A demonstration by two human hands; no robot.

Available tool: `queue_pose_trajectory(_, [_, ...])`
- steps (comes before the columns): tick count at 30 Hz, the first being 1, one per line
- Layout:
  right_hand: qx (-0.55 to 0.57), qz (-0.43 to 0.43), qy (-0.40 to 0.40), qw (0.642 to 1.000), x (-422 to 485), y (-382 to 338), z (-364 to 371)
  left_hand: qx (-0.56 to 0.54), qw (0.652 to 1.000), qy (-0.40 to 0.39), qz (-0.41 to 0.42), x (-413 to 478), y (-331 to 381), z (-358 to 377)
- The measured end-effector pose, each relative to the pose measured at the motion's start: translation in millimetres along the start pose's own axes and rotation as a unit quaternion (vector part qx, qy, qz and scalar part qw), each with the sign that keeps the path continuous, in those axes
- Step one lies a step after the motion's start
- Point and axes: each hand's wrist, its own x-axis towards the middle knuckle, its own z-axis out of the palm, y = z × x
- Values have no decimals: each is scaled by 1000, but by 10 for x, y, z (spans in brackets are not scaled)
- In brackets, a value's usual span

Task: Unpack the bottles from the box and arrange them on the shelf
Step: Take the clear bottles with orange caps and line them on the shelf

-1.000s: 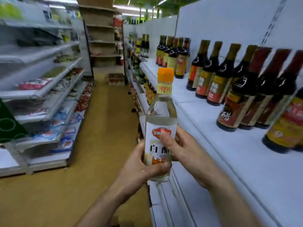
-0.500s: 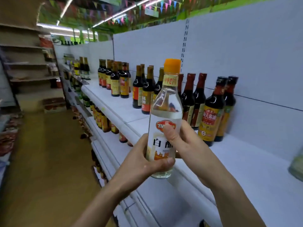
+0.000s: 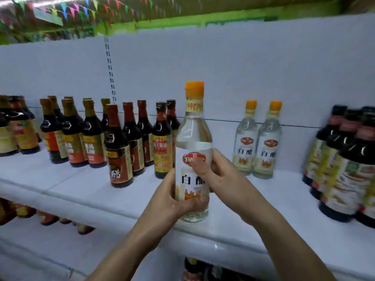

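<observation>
Shelf (image 3: pixel 85 185): white, runs wide behind and below the grip, front lip just under the held bottle's base. White back panel above it.

Dark bottles (image 3: pixel 119 151): a crowd standing upright left of the grip, the nearest just beside the left hand's side of the bottle. Another dark cluster (image 3: pixel 345 171) stands well off to the right, blurred.

Two clear bottles (image 3: pixel 246 147): upright, side by side, behind and right of the grip, near the back panel. Same orange caps and white labels as the one in hand.

Clear bottle (image 3: pixel 193 134): the task's thing. Held upright in the air over the shelf's front part, label toward the camera, between the dark crowd and the clear pair. Base looks just off the shelf; can't be certain it isn't touching.

Left hand (image 3: pixel 162 201): wrapped round the lower body from the left, fingers curled across the label's foot.

Right hand (image 3: pixel 223 175): gripping the mid body from the right, thumb (image 3: pixel 199 167) laid up the label's face. Both forearms reach up and forward from below.

Orange cap (image 3: pixel 194 89): on, above both hands.

Step, as I judge it: carry done, placing under way. The box is not in view. Next move likely wants the bottle taken back and right to line up beside the clear pair, set down flat, label kept forward, then both hands loosened. Risk: clipping a neighbour on the way in
</observation>
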Motion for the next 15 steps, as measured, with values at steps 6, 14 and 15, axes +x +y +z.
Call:
queue_pose_trajectory(6, [-35, 17, 88, 995, -268, 115, -492, -11, 997, -76, 0, 287, -56, 540])
queue_pose_trajectory(14, [-103, 50, 151, 982, -394, 446, -1161, -35, 988, -151, -18, 685, -201, 1233])
queue_pose_trajectory(15, [-105, 53, 156, 981, -379, 492, -1232, -31, 987, -155, -20, 740, -222, 1294])
